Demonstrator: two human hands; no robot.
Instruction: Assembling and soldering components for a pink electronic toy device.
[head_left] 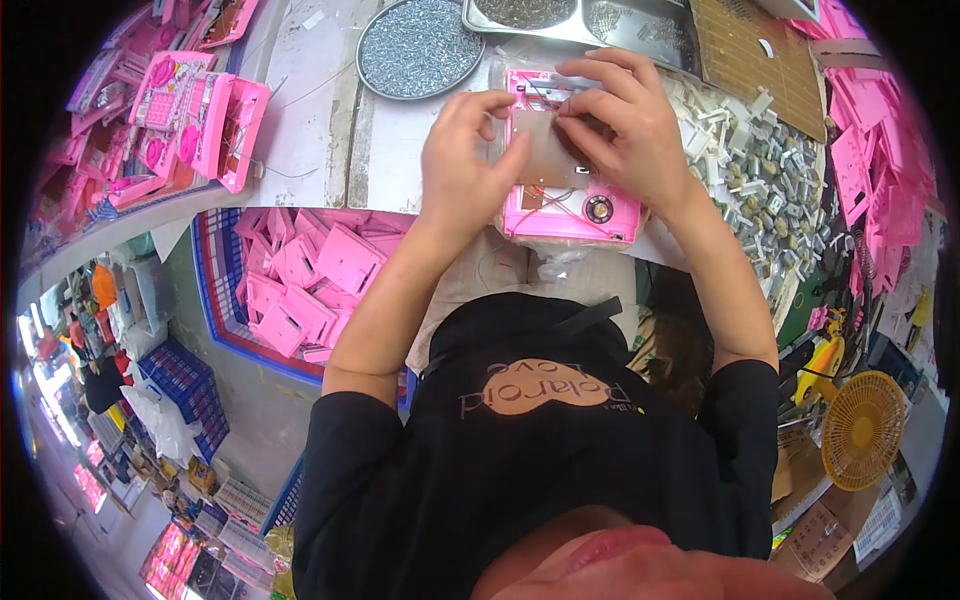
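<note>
Left hand (468,165) curled, fingertips pinching the left edge of a brown board (545,150); right hand (625,125) likewise closed down, thumb and fingers pressed on the board's upper right corner. Board lying flat inside an open pink case (570,205), covering most of its upper half. Case resting on the white bench (300,130) just ahead of the body, thin red and black wires looping across its lower half, a small round speaker (598,209) seated near its lower right corner. Beyond the hands, a round tray (418,48) of small silvery screws, and next to it a rectangular metal tray (580,18) with more small parts. Right of the case, a heap of small white and grey parts (765,165); farther right, loose pink shells (880,150). At far left on the bench, finished pink toys (195,115) stacked. Below the bench edge, a blue crate (225,320) full of pink panels. Low at right, a yellow fan (862,430).
</note>
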